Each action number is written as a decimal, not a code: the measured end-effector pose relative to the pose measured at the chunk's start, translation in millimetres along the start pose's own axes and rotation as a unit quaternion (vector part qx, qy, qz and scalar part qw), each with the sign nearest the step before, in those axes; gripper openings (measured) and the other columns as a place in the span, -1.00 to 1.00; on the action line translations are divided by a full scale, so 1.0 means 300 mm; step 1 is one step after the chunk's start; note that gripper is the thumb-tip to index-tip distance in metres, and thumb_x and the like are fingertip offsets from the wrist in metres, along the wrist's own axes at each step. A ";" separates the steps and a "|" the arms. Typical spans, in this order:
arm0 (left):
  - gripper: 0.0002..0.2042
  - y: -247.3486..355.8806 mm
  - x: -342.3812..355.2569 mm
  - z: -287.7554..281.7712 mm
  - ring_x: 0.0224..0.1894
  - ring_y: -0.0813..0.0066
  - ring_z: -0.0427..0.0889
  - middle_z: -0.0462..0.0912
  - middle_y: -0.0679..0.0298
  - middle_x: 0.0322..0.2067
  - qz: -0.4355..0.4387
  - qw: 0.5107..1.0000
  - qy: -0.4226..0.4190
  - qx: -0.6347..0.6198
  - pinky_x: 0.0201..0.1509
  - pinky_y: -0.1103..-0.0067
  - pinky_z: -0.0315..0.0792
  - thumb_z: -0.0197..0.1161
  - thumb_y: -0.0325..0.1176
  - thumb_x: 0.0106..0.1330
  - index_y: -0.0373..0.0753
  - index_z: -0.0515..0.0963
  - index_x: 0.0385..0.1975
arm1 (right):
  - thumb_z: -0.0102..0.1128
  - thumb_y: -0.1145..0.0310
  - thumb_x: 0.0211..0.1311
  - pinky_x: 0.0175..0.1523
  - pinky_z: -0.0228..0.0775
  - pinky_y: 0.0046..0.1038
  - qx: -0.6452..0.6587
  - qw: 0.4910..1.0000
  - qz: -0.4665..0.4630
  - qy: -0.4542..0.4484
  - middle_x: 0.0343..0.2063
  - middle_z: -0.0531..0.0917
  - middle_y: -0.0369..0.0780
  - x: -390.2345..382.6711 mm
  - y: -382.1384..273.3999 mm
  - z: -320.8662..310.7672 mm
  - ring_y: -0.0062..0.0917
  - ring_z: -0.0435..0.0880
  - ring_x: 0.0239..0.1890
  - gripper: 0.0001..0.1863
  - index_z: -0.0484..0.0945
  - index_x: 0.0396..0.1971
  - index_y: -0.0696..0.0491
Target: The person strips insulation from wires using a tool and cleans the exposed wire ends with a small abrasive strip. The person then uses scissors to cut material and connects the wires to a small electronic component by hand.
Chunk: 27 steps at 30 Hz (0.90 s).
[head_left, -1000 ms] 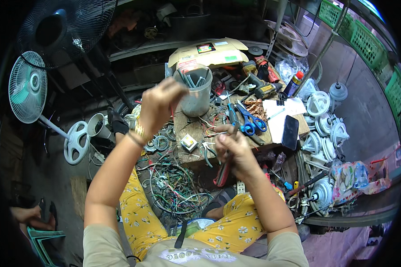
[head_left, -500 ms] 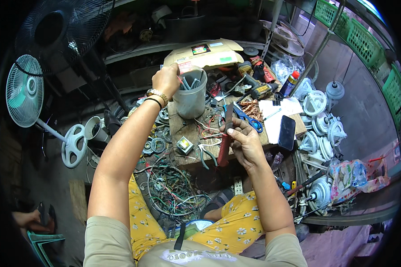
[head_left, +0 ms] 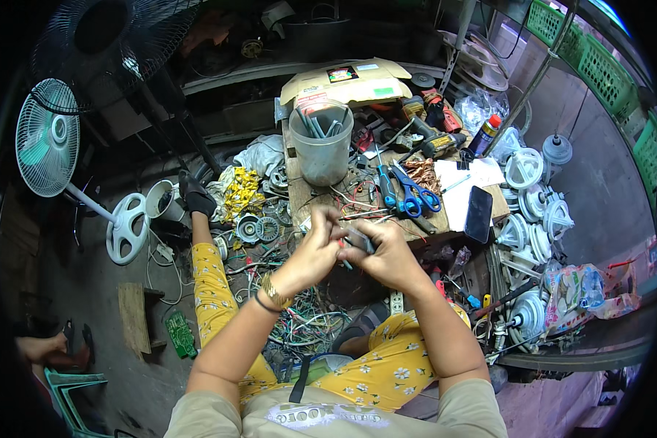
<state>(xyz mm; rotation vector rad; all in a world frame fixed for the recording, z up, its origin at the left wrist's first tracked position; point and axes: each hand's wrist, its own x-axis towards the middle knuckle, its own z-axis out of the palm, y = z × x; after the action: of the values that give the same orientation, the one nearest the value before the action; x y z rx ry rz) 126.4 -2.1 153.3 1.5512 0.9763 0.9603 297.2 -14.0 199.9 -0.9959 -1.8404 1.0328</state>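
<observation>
In front of my body, over the bench's near edge, both hands meet. My right hand is closed around a flat grey knife-like tool; its red ridged handle shows only in the earlier frame. My left hand pinches close against it, the fingers slightly blurred. Specks of red and teal show between the hands, too small to name. Just beyond them stand a blue-handled pair of scissors and a blue screwdriver, lying on the wooden bench.
A cloudy plastic bucket with grey strips inside stands on the bench. Behind it lies flattened cardboard. To the right are a phone, copper wire, a cordless drill and a spray can. Tangled wires lie below.
My left hand has come away from the bucket, down to my right hand. The right hand has lowered slightly and turned the tool. The scissors and screwdriver are now more exposed.
</observation>
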 end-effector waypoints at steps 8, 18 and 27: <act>-0.77 0.003 -0.252 0.016 -0.18 0.64 0.39 0.41 0.34 -0.22 -0.088 0.982 -0.010 -0.169 -0.05 0.66 0.33 0.08 -0.50 0.26 -0.30 0.29 -0.12 | 0.35 0.49 -0.01 -0.40 0.36 -0.49 0.006 0.995 -0.092 -0.037 -0.59 0.58 -0.17 -0.047 0.035 0.121 -0.48 0.56 -0.54 -0.85 0.55 -0.47 0.20; -0.92 0.037 -0.271 -0.015 -0.40 0.72 0.45 0.56 0.33 -0.45 0.063 0.995 0.080 -0.016 -0.35 0.70 0.33 0.20 -0.50 0.25 -0.36 0.48 -0.43 | 0.26 0.28 0.17 -0.65 0.11 -0.72 0.451 0.854 0.259 -0.013 -0.59 0.57 -0.32 -0.052 0.055 0.142 -0.80 0.31 -0.75 -0.83 0.52 -0.44 0.05; -0.92 0.008 -0.249 0.020 -0.47 0.71 0.37 0.47 0.39 -0.52 0.065 0.987 0.126 -0.077 -0.37 0.72 0.27 0.15 -0.47 0.29 -0.36 0.51 -0.35 | 0.24 0.32 0.20 -0.63 0.14 -0.69 0.433 0.869 0.236 0.041 -0.64 0.50 -0.37 -0.019 0.083 0.075 -0.79 0.30 -0.73 -0.84 0.52 -0.40 0.08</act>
<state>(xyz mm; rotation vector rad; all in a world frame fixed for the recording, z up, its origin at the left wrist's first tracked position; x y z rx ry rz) 106.0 -74.0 147.2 1.3984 0.9573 1.3177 285.5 -16.5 168.0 -0.8887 -0.8567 1.8437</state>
